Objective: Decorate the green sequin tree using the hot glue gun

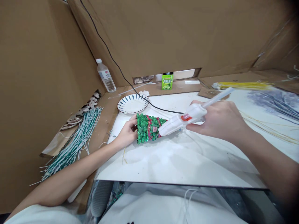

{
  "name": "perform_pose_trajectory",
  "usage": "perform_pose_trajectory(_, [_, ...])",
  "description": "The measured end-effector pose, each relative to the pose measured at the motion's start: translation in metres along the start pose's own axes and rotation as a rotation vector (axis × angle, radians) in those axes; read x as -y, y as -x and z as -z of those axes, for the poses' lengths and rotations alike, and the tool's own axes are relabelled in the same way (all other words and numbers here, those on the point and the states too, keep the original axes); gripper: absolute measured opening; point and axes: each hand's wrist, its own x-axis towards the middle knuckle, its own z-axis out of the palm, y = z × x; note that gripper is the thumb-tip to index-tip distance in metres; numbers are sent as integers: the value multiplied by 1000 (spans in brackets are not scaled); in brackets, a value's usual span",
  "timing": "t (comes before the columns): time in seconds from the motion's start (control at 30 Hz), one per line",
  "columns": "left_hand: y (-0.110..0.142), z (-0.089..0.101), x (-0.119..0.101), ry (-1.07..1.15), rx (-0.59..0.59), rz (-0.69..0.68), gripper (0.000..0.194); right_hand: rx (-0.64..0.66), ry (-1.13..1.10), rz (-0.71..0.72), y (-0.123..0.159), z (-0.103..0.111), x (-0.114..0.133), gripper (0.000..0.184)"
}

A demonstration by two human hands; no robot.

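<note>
My left hand [128, 133] is closed on the wide end of a small glittery green Christmas tree [143, 129], which lies on its side above the white board [177, 158]. Red tinsel bands and a small pink square decorate it. In my right hand [217, 119] is a white hot glue gun [174, 123] with an orange-red part and a glue stick jutting from its back. Its nozzle end points down to the left, in front of the tree and hiding the narrow end. Whether the nozzle touches the tree, I cannot tell.
A striped plate [133, 107] stands behind the tree, with the black cord [112, 59] passing over it. Green-and-white wires [77, 144] lie left, yellow stems [243, 85] at back right. A water bottle [106, 77] and a green packet [167, 82] stand near the cardboard wall [149, 37].
</note>
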Motion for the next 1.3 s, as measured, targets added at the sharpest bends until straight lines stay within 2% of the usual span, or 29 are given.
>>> perform_pose_trajectory(0.1, [0, 0, 1, -13, -6, 2, 18, -57, 87, 43, 1, 1, 0, 33])
perform_pose_trajectory(0.47, [0, 0, 1, -18, -11, 8, 18, -135, 140, 77, 2, -1, 1, 31])
perform_pose_trajectory(0.8, [0, 0, 1, -13, -20, 16, 16, -157, 129, 102, 3, 1, 2, 26])
perform_pose_trajectory(1.3, [-1, 0, 4, -3, -7, -29, 17, -212, 156, 119, 3, -2, 0, 28])
